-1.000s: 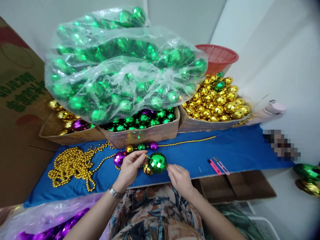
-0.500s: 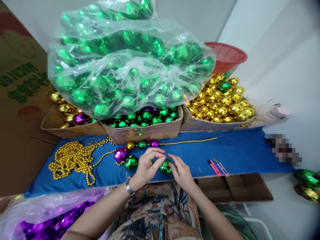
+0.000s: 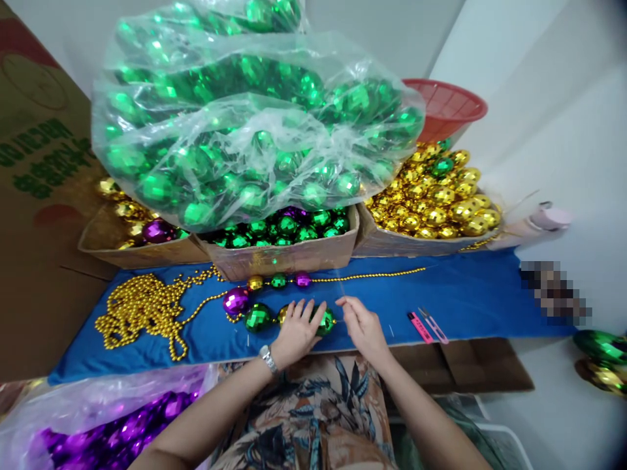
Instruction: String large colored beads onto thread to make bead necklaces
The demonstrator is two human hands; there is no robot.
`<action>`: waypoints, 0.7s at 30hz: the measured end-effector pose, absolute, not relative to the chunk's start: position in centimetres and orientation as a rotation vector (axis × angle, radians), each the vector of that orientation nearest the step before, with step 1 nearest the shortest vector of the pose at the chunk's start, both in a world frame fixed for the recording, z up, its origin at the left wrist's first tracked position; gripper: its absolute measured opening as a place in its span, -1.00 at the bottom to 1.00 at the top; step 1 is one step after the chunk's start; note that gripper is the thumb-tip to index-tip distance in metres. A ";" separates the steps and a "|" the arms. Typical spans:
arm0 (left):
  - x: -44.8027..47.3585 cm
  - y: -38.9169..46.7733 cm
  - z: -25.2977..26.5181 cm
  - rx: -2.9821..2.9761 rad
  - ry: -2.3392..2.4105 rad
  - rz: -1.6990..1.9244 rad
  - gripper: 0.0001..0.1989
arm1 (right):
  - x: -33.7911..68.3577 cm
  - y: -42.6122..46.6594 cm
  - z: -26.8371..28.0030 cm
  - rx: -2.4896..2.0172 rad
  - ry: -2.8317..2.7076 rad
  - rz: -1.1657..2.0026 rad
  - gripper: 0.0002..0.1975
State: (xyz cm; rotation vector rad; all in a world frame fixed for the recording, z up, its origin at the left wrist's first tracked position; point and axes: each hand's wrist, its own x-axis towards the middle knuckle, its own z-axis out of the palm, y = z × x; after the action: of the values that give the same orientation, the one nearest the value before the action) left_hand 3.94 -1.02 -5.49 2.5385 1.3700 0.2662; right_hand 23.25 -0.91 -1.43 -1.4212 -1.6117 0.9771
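Observation:
My left hand (image 3: 296, 329) lies with outstretched fingers over a string of large faceted beads, resting on a gold bead (image 3: 283, 314) and a shiny green bead (image 3: 325, 321). To the right, my right hand (image 3: 363, 329) is closed in a pinch on a thin clear thread (image 3: 341, 287), faintly visible above its fingertips. Left of my hands are another green bead (image 3: 257, 318) and a purple bead (image 3: 236, 301). Behind them, smaller gold, green and purple beads (image 3: 302, 279) join a fine gold bead chain (image 3: 367, 277). The fingers hide part of the gold bead.
A blue cloth (image 3: 480, 294) covers the table. It holds a heap of gold bead chain (image 3: 140, 310), a pink cutter (image 3: 420, 328) and thread snips (image 3: 434, 326). Behind stand cardboard boxes (image 3: 289, 260) of beads, a bulging clear bag (image 3: 255, 143) of green beads and a red basket (image 3: 450, 104).
My left hand has flattened over the gold and green beads. My right hand has moved slightly right, away from the green bead, and closed on the thread.

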 end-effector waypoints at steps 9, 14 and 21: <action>-0.3 -1.9 -6.4 2.765 1.273 0.086 -0.25 | 29.7 2.6 -3.2 -1.323 -0.900 1.004 -0.64; -4.3 -2.3 -6.4 2.779 1.168 0.068 -0.11 | 33.7 3.5 -4.7 -1.341 -0.761 0.848 -0.58; -8.2 -2.7 -7.5 2.802 1.374 0.024 -0.09 | 35.8 3.9 -4.1 -1.341 -0.669 0.701 -0.57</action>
State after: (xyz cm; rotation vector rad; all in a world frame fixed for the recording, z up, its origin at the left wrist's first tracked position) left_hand -8.20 -2.72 -7.52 2.8023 1.3744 0.0239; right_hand 35.84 3.93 -4.07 -1.3407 -0.6685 0.7006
